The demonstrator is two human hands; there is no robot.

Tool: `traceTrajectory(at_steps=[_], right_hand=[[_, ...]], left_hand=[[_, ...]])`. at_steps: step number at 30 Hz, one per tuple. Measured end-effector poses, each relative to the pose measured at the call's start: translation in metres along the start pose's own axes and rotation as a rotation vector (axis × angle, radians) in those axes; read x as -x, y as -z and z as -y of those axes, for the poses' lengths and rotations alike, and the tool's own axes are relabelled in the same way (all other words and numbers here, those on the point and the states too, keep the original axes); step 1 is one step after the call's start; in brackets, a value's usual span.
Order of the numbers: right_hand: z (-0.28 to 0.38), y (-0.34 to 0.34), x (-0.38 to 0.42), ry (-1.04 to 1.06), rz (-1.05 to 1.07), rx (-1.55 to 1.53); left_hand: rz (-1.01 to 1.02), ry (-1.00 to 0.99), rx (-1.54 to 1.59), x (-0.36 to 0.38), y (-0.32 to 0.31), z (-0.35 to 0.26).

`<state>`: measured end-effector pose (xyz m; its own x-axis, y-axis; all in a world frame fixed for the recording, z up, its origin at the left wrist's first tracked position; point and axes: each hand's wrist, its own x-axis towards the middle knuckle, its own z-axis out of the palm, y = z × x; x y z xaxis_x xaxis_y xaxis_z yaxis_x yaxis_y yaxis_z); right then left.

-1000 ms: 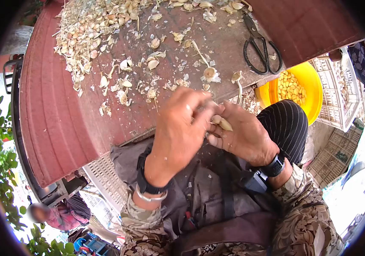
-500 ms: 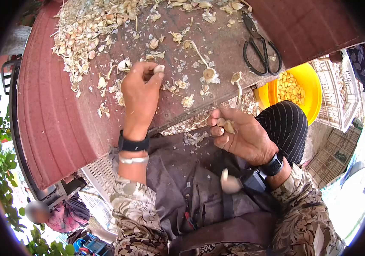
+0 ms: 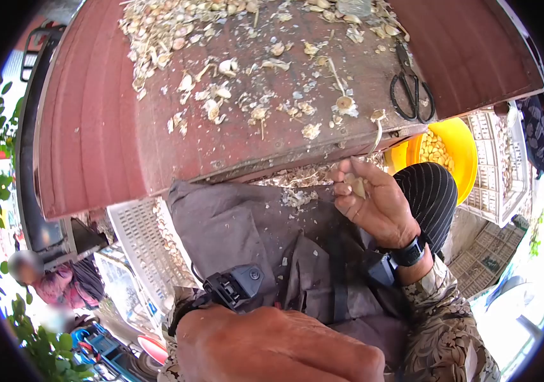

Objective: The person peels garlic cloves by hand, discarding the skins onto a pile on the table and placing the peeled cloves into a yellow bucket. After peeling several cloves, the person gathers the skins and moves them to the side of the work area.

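Over my lap, my right hand (image 3: 377, 204) is half curled, palm up, around a few garlic cloves (image 3: 356, 186) held against its fingers. My left hand (image 3: 272, 347) is close to the camera at the bottom of the view, back of the hand showing; its fingers are hidden, so what it holds cannot be seen. Ahead of both hands, loose garlic cloves and dry skins (image 3: 211, 108) lie scattered on the red tabletop (image 3: 94, 127). A larger heap of garlic (image 3: 164, 32) covers its far left part.
Black scissors (image 3: 412, 95) lie near the table's right edge. To the right of my knee is a yellow bucket (image 3: 469, 153) with peeled cloves, beside a white plastic crate (image 3: 485, 153). Another white crate (image 3: 138, 242) is at my left. A person (image 3: 62, 283) is in the left background.
My left hand has left the tabletop, where it pinched a garlic clove, and come back close to the camera. My right hand keeps its cloves. The view has shifted, so the table appears higher.
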<state>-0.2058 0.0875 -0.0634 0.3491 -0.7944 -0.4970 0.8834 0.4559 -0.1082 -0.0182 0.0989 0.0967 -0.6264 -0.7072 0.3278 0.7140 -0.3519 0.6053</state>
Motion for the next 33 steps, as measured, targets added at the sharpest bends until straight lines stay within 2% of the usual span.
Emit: traceTrajectory(at_steps=[1, 2, 4, 5, 6, 7, 9, 11, 13, 14, 15, 16, 17, 18, 19, 20, 21, 22, 23, 24, 25, 27, 28, 30, 33], right_hand=[[-0.009, -0.006, -0.004, 0.048, -0.023, 0.05], [-0.019, -0.013, -0.009, 0.1, -0.042, 0.101], [-0.056, -0.041, -0.025, 0.092, 0.115, 0.26], [-0.079, -0.07, -0.027, -0.023, 0.187, 0.324], [-0.101, -0.095, -0.028, -0.141, 0.263, 0.382], [-0.117, -0.1, -0.034, -0.017, 0.49, 0.753], [-0.129, -0.121, -0.045, 0.47, 0.666, 1.071], [-0.1, -0.125, -0.069, 0.545, 0.537, 1.376], [-0.077, -0.12, -0.113, 0.905, 0.212, 1.707], [-0.067, -0.115, -0.13, 0.972, 0.115, 1.833], [-0.061, -0.112, -0.144, 1.042, 0.01, 1.954], [-0.061, -0.114, -0.154, 1.041, 0.013, 1.958], [-0.064, -0.117, -0.163, 1.027, -0.083, 2.092], [-0.066, -0.118, -0.172, 1.008, -0.188, 2.221], [-0.066, -0.116, -0.183, 1.005, -0.196, 2.22], [-0.067, -0.112, -0.194, 1.046, -0.228, 2.267], [-0.067, -0.11, -0.2, 1.086, -0.257, 2.316], [-0.067, -0.108, -0.199, 1.082, -0.258, 2.32], [-0.066, -0.107, -0.195, 1.102, -0.166, 2.235], [-0.064, -0.106, -0.19, 1.118, -0.073, 2.152], [-0.062, -0.104, -0.181, 1.114, -0.061, 2.165], [-0.064, -0.114, -0.144, 0.664, 0.101, 1.839], [-0.069, -0.119, -0.127, 0.66, 0.101, 1.847], [-0.078, -0.122, -0.095, 0.651, 0.142, 1.806], [-0.087, -0.113, -0.061, 0.659, 0.227, 1.731]], left_hand=[[0.021, 0.129, 0.003, 0.006, -0.001, -0.008], [0.011, 0.108, 0.001, 0.011, -0.001, -0.011], [0.05, 0.183, 0.077, 0.019, -0.002, -0.017], [0.05, 0.169, 0.076, 0.019, 0.002, -0.012], [0.154, 0.029, 0.162, 0.02, 0.008, -0.001], [0.256, -0.11, 0.243, 0.021, 0.011, 0.004], [0.188, -0.16, 0.295, 0.033, 0.006, 0.0], [0.135, -0.219, 0.362, 0.043, 0.01, -0.01], [0.013, -0.169, 0.139, 0.059, 0.02, -0.034], [0.008, -0.181, 0.143, 0.068, 0.028, -0.05], [-0.145, -0.196, -0.07, 0.076, 0.038, -0.07], [-0.295, -0.204, -0.284, 0.082, 0.046, -0.085], [-0.676, -0.299, -0.73, 0.092, 0.044, -0.09], [-0.83, -0.346, -1.057, 0.114, 0.065, -0.098], [-1.261, -0.254, -1.374, 0.137, 0.083, -0.102], [-1.351, 0.038, -1.665, 0.168, 0.105, -0.118], [-1.348, 0.044, -1.663, 0.184, 0.119, -0.12], [-1.327, -0.008, -1.864, 0.197, 0.131, -0.119], [-1.297, -0.065, -2.063, 0.197, 0.135, -0.117], [-1.277, -0.128, -1.719, 0.196, 0.136, -0.112], [-1.235, -0.107, -1.531, 0.192, 0.137, -0.105], [-1.128, -0.042, -1.306, 0.158, 0.134, -0.085], [-1.013, 0.033, -1.33, 0.136, 0.133, -0.076], [-0.853, 0.057, -1.146, 0.101, 0.133, -0.057], [-0.715, 0.093, -1.119, 0.071, 0.142, -0.032]])
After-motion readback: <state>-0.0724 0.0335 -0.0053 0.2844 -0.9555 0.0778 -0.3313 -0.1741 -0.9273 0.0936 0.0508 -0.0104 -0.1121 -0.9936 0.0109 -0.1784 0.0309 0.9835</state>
